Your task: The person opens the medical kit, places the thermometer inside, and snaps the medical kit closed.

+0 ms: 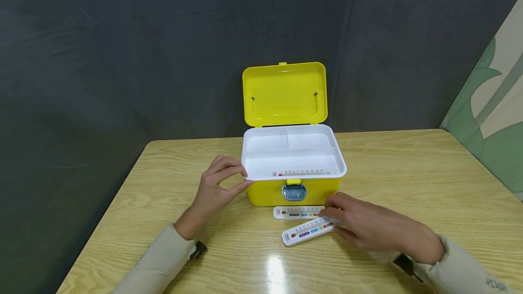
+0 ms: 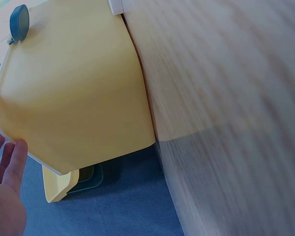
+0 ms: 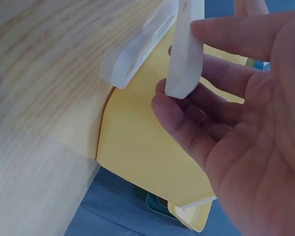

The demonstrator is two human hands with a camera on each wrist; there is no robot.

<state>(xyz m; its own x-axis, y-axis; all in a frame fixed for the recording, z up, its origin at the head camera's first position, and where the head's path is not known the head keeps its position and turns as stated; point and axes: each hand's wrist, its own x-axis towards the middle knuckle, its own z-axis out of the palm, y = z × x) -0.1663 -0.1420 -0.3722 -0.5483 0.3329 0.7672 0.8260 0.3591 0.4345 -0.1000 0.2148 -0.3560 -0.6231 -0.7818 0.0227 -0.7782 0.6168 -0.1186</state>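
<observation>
A yellow storage box (image 1: 261,194) stands with its lid (image 1: 286,96) raised, and a white divided tray (image 1: 261,153) fills its top. At the tray's front left corner, my left hand (image 1: 216,185) pinches the rim between thumb and fingers. My right hand (image 1: 363,223) holds one end of a white thermometer (image 1: 300,235), tilted in front of the box. A second white thermometer (image 1: 282,213) lies against the box's foot, its right end hidden by the right hand. Inside the front compartment is another thermometer (image 1: 304,173), partly behind the rim. In the right wrist view, fingers and thumb clasp the held thermometer (image 3: 184,73).
A grey-blue latch (image 1: 294,192) hangs on the box's front. The wooden table (image 1: 184,162) ends at a dark cloth backdrop (image 1: 196,58) behind the box. A patterned wall panel (image 1: 490,103) rises at the right.
</observation>
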